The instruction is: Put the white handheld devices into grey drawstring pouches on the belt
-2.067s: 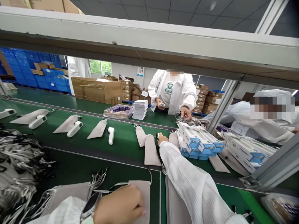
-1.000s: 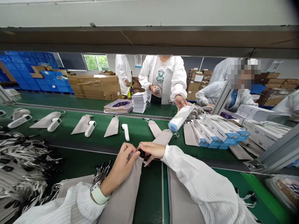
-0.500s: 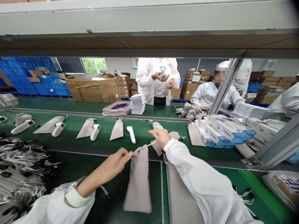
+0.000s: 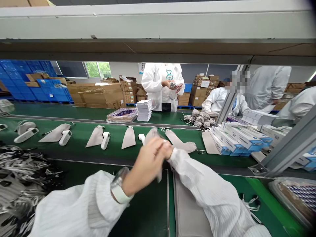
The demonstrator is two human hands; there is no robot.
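My left hand [image 4: 148, 161], blurred by motion, is closed in front of my right hand [image 4: 168, 150], and the two meet over the belt. A grey drawstring pouch [image 4: 152, 133] is bunched at them, its cloth smeared above the fingers and a strip showing below. The fingers of my right hand are mostly hidden behind the left. Just behind the hands lies a white handheld device [image 4: 141, 138], partly covered. To the right, another grey pouch [image 4: 180, 142] lies on the belt. A stack of flat grey pouches [image 4: 189, 207] sits beneath my right forearm.
Along the green belt [image 4: 79, 153] lie grey pouches and white devices [image 4: 105, 141]. White-and-blue boxes [image 4: 243, 138] are piled at right beside a slanted metal post [image 4: 281, 149]. Corded pouches [image 4: 22, 184] heap at left. A shelf [image 4: 158, 28] spans overhead. Co-workers in white stand opposite.
My hands have come together, the left moving right and up. The pouch that hung stretched between them is now gathered up at the hands. The seated co-worker has shifted slightly.
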